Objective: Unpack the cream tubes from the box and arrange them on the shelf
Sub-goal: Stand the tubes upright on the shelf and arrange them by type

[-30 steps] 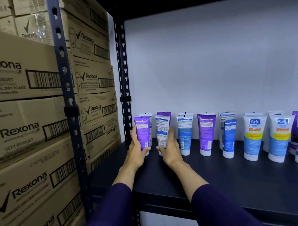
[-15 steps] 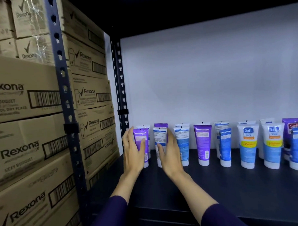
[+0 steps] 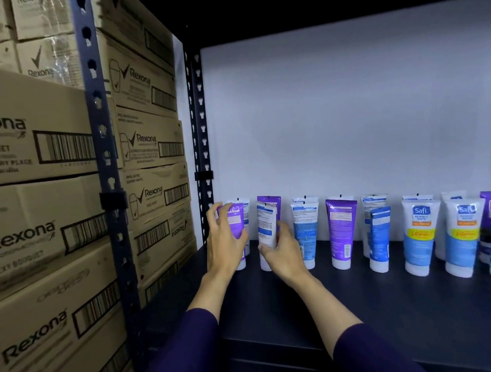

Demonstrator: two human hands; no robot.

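On the dark shelf [image 3: 384, 306], beside stacked Rexona cartons [image 3: 43, 222], cream tubes stand cap-down in a row along the back wall. The placing step looks nearly done: the left hand [image 3: 224, 251] curls round a purple tube [image 3: 236, 228] and the right hand [image 3: 284, 254] grips a white-and-blue tube [image 3: 267, 227], both at the row's left end. Next, I judge, both should let go gently so neither tube topples.

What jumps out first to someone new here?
Two hands at the dark shelf's left end: left hand curled round a purple upright cream tube, right hand holding a white-and-blue tube. A row of standing tubes runs rightward; stacked brown Rexona cartons fill the left.
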